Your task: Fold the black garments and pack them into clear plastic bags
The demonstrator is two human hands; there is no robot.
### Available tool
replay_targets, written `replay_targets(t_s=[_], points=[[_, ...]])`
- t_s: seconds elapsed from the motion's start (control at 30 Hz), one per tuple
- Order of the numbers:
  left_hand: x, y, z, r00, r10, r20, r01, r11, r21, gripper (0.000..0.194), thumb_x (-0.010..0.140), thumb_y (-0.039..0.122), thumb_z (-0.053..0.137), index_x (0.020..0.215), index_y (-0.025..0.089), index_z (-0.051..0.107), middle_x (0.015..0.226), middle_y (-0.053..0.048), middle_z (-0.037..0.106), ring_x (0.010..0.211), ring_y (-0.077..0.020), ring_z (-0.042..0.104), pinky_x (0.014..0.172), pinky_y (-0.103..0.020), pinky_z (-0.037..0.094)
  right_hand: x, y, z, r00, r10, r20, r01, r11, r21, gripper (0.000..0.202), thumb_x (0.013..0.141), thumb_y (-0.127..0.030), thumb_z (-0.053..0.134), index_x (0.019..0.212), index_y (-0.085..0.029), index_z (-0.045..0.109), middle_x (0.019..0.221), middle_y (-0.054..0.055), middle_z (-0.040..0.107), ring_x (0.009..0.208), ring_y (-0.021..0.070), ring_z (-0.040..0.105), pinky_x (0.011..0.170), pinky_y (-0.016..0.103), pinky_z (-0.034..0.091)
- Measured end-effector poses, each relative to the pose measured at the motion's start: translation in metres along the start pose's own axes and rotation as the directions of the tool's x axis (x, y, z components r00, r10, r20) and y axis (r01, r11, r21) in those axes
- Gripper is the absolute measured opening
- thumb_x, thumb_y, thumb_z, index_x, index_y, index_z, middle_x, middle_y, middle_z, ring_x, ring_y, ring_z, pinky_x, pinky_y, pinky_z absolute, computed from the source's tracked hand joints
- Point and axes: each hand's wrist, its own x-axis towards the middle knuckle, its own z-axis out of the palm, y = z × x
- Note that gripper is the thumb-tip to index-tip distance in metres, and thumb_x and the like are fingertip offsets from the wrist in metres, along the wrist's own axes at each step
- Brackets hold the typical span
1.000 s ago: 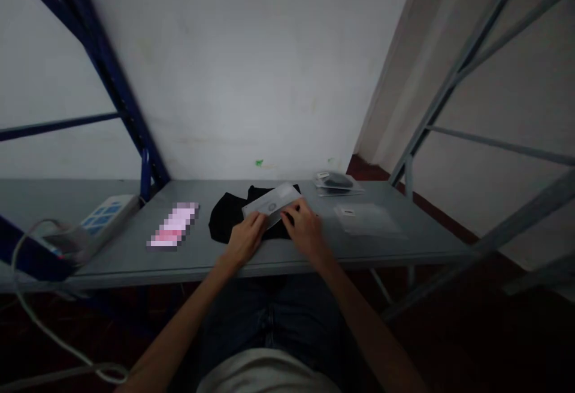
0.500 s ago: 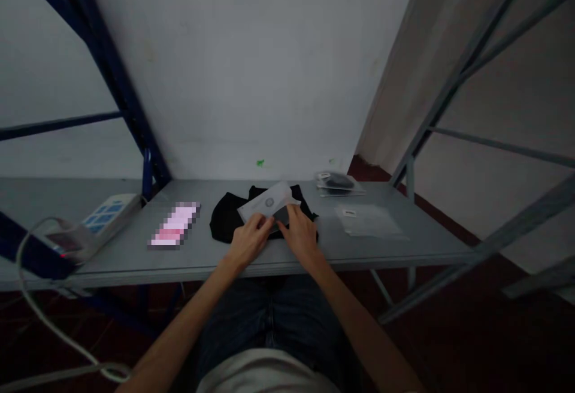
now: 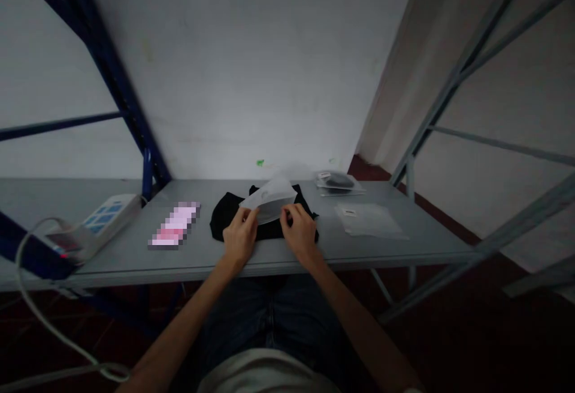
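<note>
A translucent plastic bag is held at its near edge by both hands, its mouth spread apart toward me. My left hand pinches the left corner. On the opposite side, my right hand has its fingers closed on the bag's right corner. Beneath the bag and around it lies black fabric, spread on the grey table. To the right are flat clear bags with a small white label. Behind those, a stack of filled bags has something dark inside.
A white power strip with a cable is at the left, near a blue metal post. A phone with a blurred screen lies left of the fabric. Grey rack bars slope at the right.
My hands have moved apart, the left one leftward. The bag's near edge has opened into a wide mouth, and its printed mark is now less visible.
</note>
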Motion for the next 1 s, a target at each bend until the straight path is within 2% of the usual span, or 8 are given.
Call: replay_targets(t_s=[0.17, 0.4, 0.5, 0.6, 0.77, 0.87, 0.93, 1.0], points=[[-0.001, -0.003, 0.004, 0.997, 0.021, -0.079, -0.020, 1.000, 0.013, 0.034, 0.103, 0.021, 0.047, 0.128, 0.027, 0.070, 0.111, -0.007, 0.068, 0.089, -0.0184, 0.066, 0.066, -0.026, 0.044, 0.004, 0.019, 0.008, 0.980, 0.192, -0.046, -0.191, 0.981, 0.032, 0.020, 0.095, -0.030, 0.053, 0.110, -0.019, 0.061, 0.104, 0.008, 0.065, 0.087, 0.0205, 0.063, 0.079, 0.032, 0.048], [0.000, -0.005, 0.003, 0.997, 0.028, -0.066, -0.028, 1.000, 0.005, 0.032, 0.102, 0.021, 0.048, 0.121, 0.027, 0.073, 0.109, -0.008, 0.068, 0.089, -0.0191, 0.065, 0.073, -0.027, 0.048, 0.030, 0.061, 0.014, 0.934, 0.302, 0.188, -0.300, 0.953, -0.042, 0.046, 0.093, -0.042, 0.063, 0.129, -0.014, 0.058, 0.119, 0.015, 0.067, 0.108, 0.0263, 0.065, 0.093, 0.036, 0.050], [0.000, -0.004, 0.001, 1.000, 0.022, -0.020, -0.022, 1.000, -0.002, 0.036, 0.102, 0.018, 0.045, 0.126, 0.027, 0.071, 0.113, -0.008, 0.069, 0.094, -0.0199, 0.065, 0.074, -0.027, 0.049, 0.060, 0.071, 0.015, 0.856, 0.334, 0.396, -0.325, 0.941, -0.091, 0.056, 0.094, -0.046, 0.064, 0.138, -0.012, 0.055, 0.124, 0.017, 0.069, 0.116, 0.0282, 0.064, 0.099, 0.037, 0.048], [0.001, -0.003, 0.000, 0.999, 0.011, 0.034, -0.010, 1.000, -0.010, 0.041, 0.101, 0.015, 0.042, 0.132, 0.026, 0.067, 0.116, -0.009, 0.069, 0.098, -0.0202, 0.066, 0.076, -0.027, 0.051, 0.084, 0.076, 0.018, 0.753, 0.348, 0.558, -0.348, 0.931, -0.112, 0.055, 0.094, -0.046, 0.066, 0.138, -0.013, 0.057, 0.122, 0.017, 0.071, 0.109, 0.0266, 0.068, 0.093, 0.034, 0.051], [0.002, 0.000, -0.003, 0.997, -0.042, 0.060, 0.043, 0.999, -0.007, 0.042, 0.101, 0.016, 0.043, 0.135, 0.026, 0.065, 0.116, -0.008, 0.070, 0.098, -0.0209, 0.066, 0.074, -0.027, 0.051, 0.101, 0.087, 0.022, 0.693, 0.289, 0.660, -0.327, 0.942, -0.069, 0.061, 0.087, -0.049, 0.076, 0.135, -0.015, 0.061, 0.108, 0.011, 0.075, 0.089, 0.0193, 0.070, 0.075, 0.025, 0.053], [0.002, 0.000, -0.003, 0.998, -0.054, 0.041, 0.054, 0.998, -0.008, 0.040, 0.102, 0.017, 0.044, 0.134, 0.027, 0.067, 0.116, -0.008, 0.070, 0.097, -0.0211, 0.067, 0.073, -0.027, 0.050, 0.110, 0.093, 0.022, 0.614, 0.302, 0.730, -0.377, 0.924, -0.065, 0.071, 0.077, -0.056, 0.082, 0.133, -0.017, 0.062, 0.087, 0.004, 0.074, 0.070, 0.0157, 0.065, 0.061, 0.023, 0.048], [0.002, -0.001, -0.002, 0.998, -0.056, 0.033, 0.056, 0.998, -0.013, 0.040, 0.102, 0.017, 0.045, 0.133, 0.027, 0.067, 0.115, -0.008, 0.070, 0.096, -0.0213, 0.067, 0.071, -0.027, 0.050, 0.115, 0.095, 0.022, 0.615, 0.293, 0.732, -0.405, 0.914, -0.025, 0.062, 0.069, -0.053, 0.088, 0.116, -0.018, 0.069, 0.076, 0.000, 0.070, 0.063, 0.0142, 0.060, 0.058, 0.023, 0.046], [0.002, -0.001, -0.001, 0.998, -0.060, 0.026, 0.061, 0.998, -0.018, 0.039, 0.101, 0.018, 0.045, 0.133, 0.027, 0.067, 0.114, -0.008, 0.070, 0.095, -0.0217, 0.067, 0.068, -0.027, 0.049, 0.117, 0.095, 0.023, 0.670, 0.268, 0.693, -0.399, 0.916, 0.032, 0.046, 0.064, -0.047, 0.091, 0.095, -0.019, 0.072, 0.072, -0.001, 0.067, 0.064, 0.0146, 0.059, 0.060, 0.024, 0.046]])
